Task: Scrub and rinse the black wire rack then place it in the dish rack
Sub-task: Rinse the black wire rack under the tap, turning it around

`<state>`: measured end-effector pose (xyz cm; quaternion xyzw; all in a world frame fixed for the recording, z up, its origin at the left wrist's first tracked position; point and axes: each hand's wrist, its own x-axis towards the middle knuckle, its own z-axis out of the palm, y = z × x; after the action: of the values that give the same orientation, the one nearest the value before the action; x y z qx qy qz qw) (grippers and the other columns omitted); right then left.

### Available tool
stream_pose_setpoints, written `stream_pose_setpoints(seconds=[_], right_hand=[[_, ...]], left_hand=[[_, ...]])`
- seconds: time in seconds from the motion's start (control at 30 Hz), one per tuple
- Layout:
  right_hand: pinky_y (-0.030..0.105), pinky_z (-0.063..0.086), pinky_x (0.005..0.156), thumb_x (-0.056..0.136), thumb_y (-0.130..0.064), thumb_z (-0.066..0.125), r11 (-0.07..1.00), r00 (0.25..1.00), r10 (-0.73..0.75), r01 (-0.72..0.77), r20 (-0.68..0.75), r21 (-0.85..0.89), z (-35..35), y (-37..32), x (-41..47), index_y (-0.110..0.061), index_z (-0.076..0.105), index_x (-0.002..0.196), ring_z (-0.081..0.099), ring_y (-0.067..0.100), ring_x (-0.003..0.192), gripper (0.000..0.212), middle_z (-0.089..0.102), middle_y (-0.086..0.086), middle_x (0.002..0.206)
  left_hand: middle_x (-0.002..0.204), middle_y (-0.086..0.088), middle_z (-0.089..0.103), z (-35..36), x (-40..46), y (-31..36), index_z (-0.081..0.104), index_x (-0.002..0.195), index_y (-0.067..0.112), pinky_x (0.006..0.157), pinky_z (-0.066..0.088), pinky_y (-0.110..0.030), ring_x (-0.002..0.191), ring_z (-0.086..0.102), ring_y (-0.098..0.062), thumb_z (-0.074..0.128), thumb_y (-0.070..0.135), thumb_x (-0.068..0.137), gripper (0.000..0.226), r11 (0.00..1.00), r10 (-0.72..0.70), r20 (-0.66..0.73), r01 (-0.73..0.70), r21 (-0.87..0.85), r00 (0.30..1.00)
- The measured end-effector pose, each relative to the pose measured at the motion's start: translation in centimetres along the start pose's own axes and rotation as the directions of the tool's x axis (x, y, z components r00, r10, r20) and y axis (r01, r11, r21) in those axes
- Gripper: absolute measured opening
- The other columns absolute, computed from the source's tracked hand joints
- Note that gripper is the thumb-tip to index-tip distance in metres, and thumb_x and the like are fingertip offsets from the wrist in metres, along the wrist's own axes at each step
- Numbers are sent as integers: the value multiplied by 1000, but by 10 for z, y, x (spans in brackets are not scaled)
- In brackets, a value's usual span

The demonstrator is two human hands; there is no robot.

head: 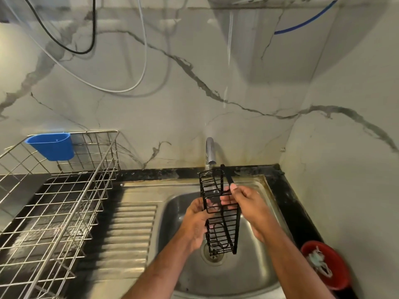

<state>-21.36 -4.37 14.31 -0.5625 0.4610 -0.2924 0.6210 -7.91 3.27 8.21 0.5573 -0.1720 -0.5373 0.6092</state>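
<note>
A narrow black wire rack (pixel 222 214) is held on end over the steel sink (pixel 254 262), its top just below the tap spout (pixel 210 153). My left hand (pixel 195 221) grips its left side from behind. My right hand (pixel 244 201) holds its right edge, thumb and fingers pinching the wires near the top. Whether water runs from the tap I cannot tell. The steel dish rack (pixel 56 199) stands on the counter at the left.
A blue plastic cup (pixel 51 146) hangs on the dish rack's back wall. The sink's ribbed drainboard (pixel 127 234) lies between the dish rack and the basin. A red bowl (pixel 326 268) with scrubbing material sits on the black counter at the right. Cables hang on the marble wall.
</note>
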Motion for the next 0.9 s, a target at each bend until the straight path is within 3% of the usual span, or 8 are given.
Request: stream_pose_setpoints(seconds=[0.17, 0.27, 0.37, 0.53, 0.9], right_hand=[[34, 59, 79, 105, -23, 48, 998, 999, 25, -23, -38, 65, -1, 9, 5, -9, 70, 109, 74, 19, 83, 27, 77, 9, 89], [37, 59, 84, 106, -24, 46, 998, 999, 27, -26, -19, 65, 1, 11, 4, -11, 71, 106, 74, 20, 84, 29, 77, 9, 88], [37, 58, 85, 106, -23, 45, 998, 1000, 19, -20, 7, 60, 7, 11, 3, -10, 72, 106, 73, 17, 81, 30, 77, 9, 87], [28, 58, 75, 107, -20, 44, 997, 1000, 9, -8, -9, 78, 13, 8, 1, -9, 71, 105, 71, 14, 75, 29, 76, 9, 87], [24, 53, 72, 105, -22, 46, 997, 999, -16, 20, -48, 80, 16, 6, 3, -12, 72, 106, 71, 13, 76, 27, 76, 9, 88]], left_hand=[[95, 3, 80, -1, -7, 8, 65, 116, 16, 76, 50, -38, 83, 76, -8, 77, 6, 85, 35, 989, -22, 3, 21, 146, 1000], [110, 2, 78, -4, -8, 7, 67, 118, 19, 87, 50, -44, 100, 74, -14, 81, 9, 81, 40, 984, -17, -47, 25, 179, 999], [117, 4, 74, -8, -9, 4, 70, 112, 20, 87, 51, -44, 104, 71, -16, 82, 6, 80, 38, 984, -12, -95, 28, 175, 995], [124, 5, 71, -16, -12, 7, 73, 112, 23, 102, 48, -55, 109, 70, -17, 82, 5, 79, 39, 982, -11, -77, 26, 189, 997], [113, 8, 76, -19, -20, 9, 75, 109, 25, 97, 48, -46, 109, 70, -18, 76, 0, 84, 36, 993, -12, -21, 15, 120, 1000]])
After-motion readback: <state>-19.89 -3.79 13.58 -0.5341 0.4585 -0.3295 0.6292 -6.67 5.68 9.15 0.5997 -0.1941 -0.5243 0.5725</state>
